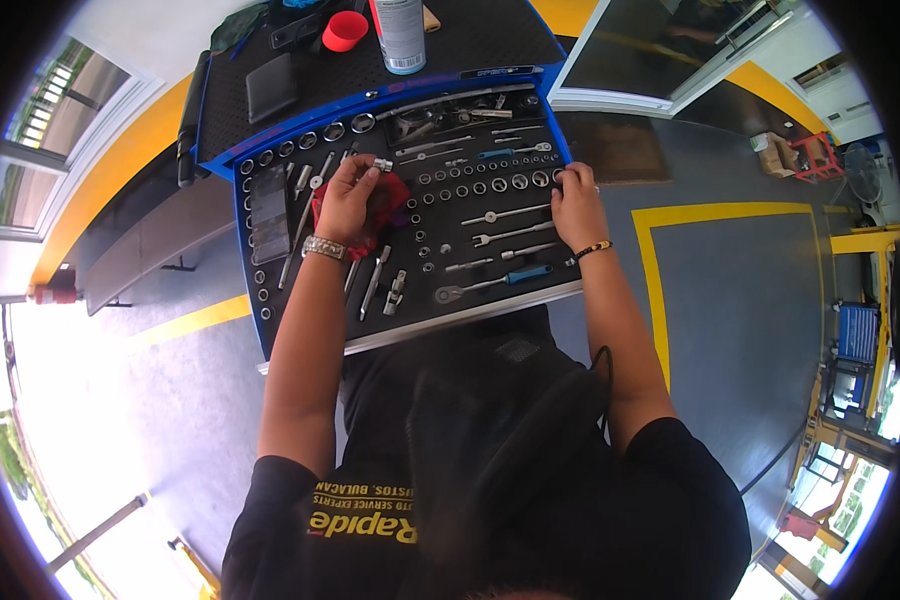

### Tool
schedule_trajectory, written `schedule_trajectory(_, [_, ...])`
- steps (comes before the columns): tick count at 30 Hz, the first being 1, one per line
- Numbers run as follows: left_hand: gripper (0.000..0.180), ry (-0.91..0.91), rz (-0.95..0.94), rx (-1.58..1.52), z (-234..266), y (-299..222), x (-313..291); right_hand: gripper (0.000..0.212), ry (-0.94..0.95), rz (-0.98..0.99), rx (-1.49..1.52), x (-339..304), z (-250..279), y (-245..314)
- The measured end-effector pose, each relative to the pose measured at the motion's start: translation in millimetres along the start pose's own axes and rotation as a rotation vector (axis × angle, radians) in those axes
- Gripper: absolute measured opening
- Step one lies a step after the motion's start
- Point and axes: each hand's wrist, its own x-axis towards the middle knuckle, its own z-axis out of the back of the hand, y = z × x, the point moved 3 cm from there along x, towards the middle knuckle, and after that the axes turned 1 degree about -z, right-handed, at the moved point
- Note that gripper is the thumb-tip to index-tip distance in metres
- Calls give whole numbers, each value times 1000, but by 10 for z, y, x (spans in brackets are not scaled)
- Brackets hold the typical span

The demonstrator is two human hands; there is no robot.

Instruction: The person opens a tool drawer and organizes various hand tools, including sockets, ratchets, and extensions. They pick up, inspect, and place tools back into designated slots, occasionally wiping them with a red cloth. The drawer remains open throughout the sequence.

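My left hand (pixel 348 200) is over the left middle of an open tool drawer (pixel 410 322), pinching a small shiny socket (pixel 382 164) between thumb and fingers. Under and beside that hand is a crumpled red cloth (pixel 388 198); whether the hand also grips it is hidden. At the drawer's right edge, my right hand (pixel 578 207) has its fingertips closed at the end socket (pixel 558 175) of a row. Several chrome sockets (pixel 498 185) lie in rows between the hands. Nearer me are a ratchet (pixel 500 284) with a blue handle and a universal joint (pixel 395 292).
On the cabinet's black top (pixel 450 45) stand a spray can (pixel 400 38), a red cup (pixel 346 32) and a dark flat case (pixel 271 88). A clear plastic case (pixel 268 215) lies in the drawer's left. A grey bench (pixel 150 240) is at left.
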Motion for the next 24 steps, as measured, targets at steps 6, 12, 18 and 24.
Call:
schedule_trajectory(6, [30,207,-239,-247,-90,-97,-385,16,-37,57,-83,59,2,8])
schedule_trajectory(12, [33,141,-264,-28,-180,119,-481,11,-141,118,-152,78,-7,-9])
schedule_trajectory(18, [37,38,-385,481,-393,-50,-620,12,-227,188,177,112,124,-76])
schedule_trajectory(24, [38,231,-427,618,-688,-105,-740,19,406,-77,1338,-102,-151,412])
